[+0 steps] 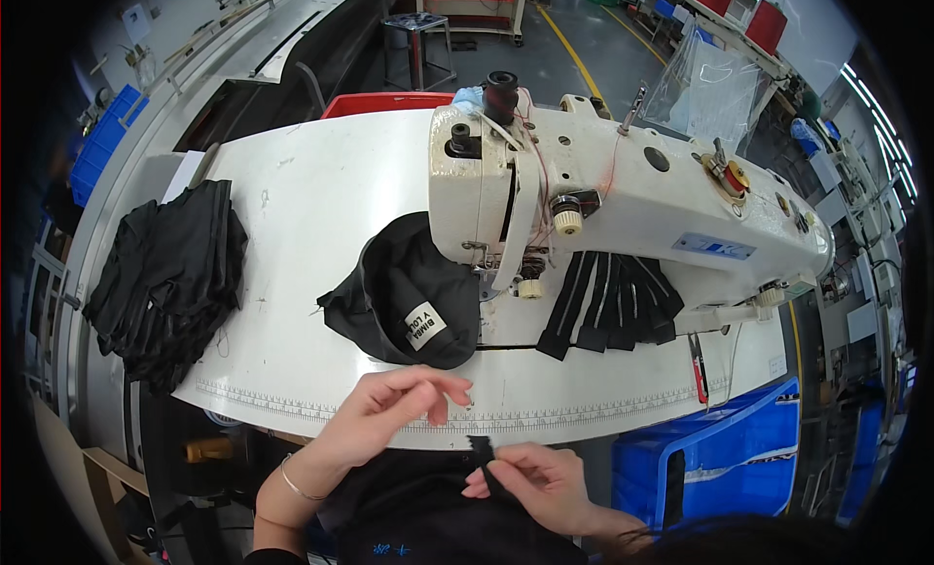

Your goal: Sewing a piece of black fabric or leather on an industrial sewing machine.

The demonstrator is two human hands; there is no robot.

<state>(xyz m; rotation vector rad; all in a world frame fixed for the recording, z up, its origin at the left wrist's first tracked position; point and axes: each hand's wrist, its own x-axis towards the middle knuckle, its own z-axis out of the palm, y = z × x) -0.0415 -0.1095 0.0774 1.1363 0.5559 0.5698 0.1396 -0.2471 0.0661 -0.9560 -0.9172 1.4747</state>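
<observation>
My right hand (533,479) pinches a short black fabric strip (482,456) just off the table's front edge. To its left, my left hand (394,409) hovers over the front edge with fingers loosely apart and nothing in them. Just beyond it a black fabric piece (384,302) lies curled up like a pouch, with a white label (424,326) on its inner side. Its right edge lies beside the needle area of a white sewing machine (603,195); whether the presser foot holds it I cannot tell. Several black strips (608,307) lie fanned out under the machine's arm.
A tall stack of black fabric pieces (170,273) sits on the table's left end. Red-handled thread snips (698,369) lie at the right, above a blue bin (710,458). A ruler strip (545,416) runs along the front edge. Behind stand a red crate (384,103) and a stool (416,25).
</observation>
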